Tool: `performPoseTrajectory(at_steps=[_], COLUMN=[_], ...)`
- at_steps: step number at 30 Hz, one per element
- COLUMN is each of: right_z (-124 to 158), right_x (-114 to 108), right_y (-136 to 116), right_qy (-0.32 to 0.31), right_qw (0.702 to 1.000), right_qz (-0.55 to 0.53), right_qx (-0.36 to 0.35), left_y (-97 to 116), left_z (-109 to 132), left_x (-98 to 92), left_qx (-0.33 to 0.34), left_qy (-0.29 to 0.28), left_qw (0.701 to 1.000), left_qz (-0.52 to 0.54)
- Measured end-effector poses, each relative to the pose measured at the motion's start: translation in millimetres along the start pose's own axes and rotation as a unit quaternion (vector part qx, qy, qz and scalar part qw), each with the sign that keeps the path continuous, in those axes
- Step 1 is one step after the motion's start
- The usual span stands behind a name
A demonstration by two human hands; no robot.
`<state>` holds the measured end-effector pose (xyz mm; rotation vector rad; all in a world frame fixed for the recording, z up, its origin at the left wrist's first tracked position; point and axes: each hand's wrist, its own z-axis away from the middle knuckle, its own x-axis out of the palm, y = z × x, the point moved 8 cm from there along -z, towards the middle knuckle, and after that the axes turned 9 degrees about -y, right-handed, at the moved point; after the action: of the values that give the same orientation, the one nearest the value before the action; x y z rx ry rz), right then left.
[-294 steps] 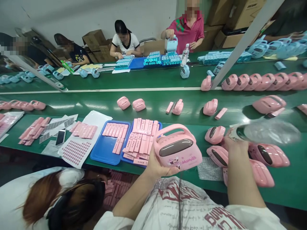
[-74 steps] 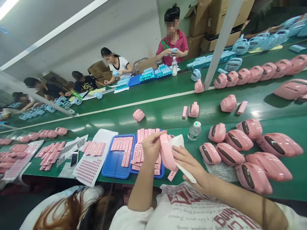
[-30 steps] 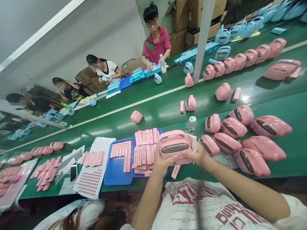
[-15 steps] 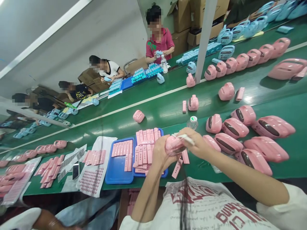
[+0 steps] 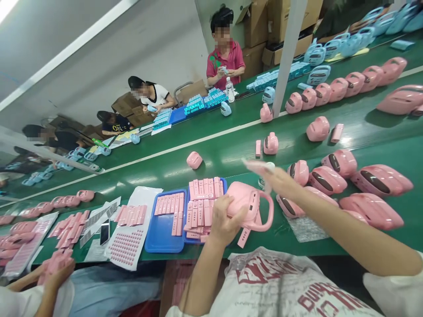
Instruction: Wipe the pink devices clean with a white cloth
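My left hand (image 5: 226,218) grips a glossy pink plastic device with a loop handle (image 5: 243,204). Its side with small dark port openings is turned up, and the handle points right. My right hand (image 5: 276,180) is apart from it, up and to the right, smeared by motion. A pale white cloth (image 5: 248,163) shows at its fingers, blurred. Under and left of the device is a blue tray (image 5: 226,182) full of pink strips with small round marks. One loose pink strip (image 5: 243,237) lies on the green table below the device.
Several pink devices (image 5: 376,179) with dark windows lie to the right, some on plastic film (image 5: 304,226). A second blue tray (image 5: 163,244) and a sticker sheet (image 5: 125,248) are on the left. Co-workers sit across the line; another person's hands (image 5: 57,268) hold pink parts at lower left.
The pink device has been turned in my left hand, so its handle and port side now show. My right hand has come off it, moving up and right.
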<state>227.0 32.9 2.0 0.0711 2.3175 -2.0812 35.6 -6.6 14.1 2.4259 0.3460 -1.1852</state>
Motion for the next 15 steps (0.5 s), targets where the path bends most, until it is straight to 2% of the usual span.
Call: performPoseTrajectory(at_steps=[2, 4, 6, 7, 9, 11, 13, 14, 15], right_z=[9.9, 20.7, 22.1, 18.3, 7.3, 1.1, -0.9, -1.2, -0.4], right_x=[32.1, 58.4, 68.3, 66.7, 53.7, 39.6, 24.5, 14.2, 3.9], right_y=[-17.4, -30.8, -32.9, -28.9, -16.4, -7.3, -4.4, -2.5, 1.6], right_qy=[-0.117, -0.202, -0.247, -0.254, -0.231, -0.208, -0.166, -0.118, -0.058], right_qw=[0.986, 0.955, 0.941, 0.945, 0.964, 0.976, 0.986, 0.991, 0.993], right_qz=[0.095, 0.158, 0.162, 0.147, 0.104, 0.051, -0.022, -0.065, -0.107], right_qx=[-0.075, -0.148, -0.167, -0.147, -0.078, -0.031, -0.016, -0.008, 0.005], left_y=[-0.2, -2.4, -3.8, -3.9, -3.8, -8.4, -21.0, -30.2, -40.1], left_z=[1.6, 1.2, 0.9, 1.2, 2.8, 4.7, 6.4, 8.3, 11.0], left_x=[1.8, 6.3, 10.3, 10.2, 5.2, -1.6, -4.9, -4.9, -2.1], left_qx=[-0.001, -0.015, -0.02, -0.018, -0.012, -0.04, -0.119, -0.178, -0.245], left_qy=[0.012, 0.001, -0.017, -0.018, 0.006, 0.043, 0.078, 0.103, 0.129], left_qw=[1.0, 1.0, 0.999, 0.999, 1.0, 0.998, 0.986, 0.968, 0.938], left_qz=[-0.003, 0.009, 0.022, 0.019, 0.002, 0.01, 0.084, 0.142, 0.21])
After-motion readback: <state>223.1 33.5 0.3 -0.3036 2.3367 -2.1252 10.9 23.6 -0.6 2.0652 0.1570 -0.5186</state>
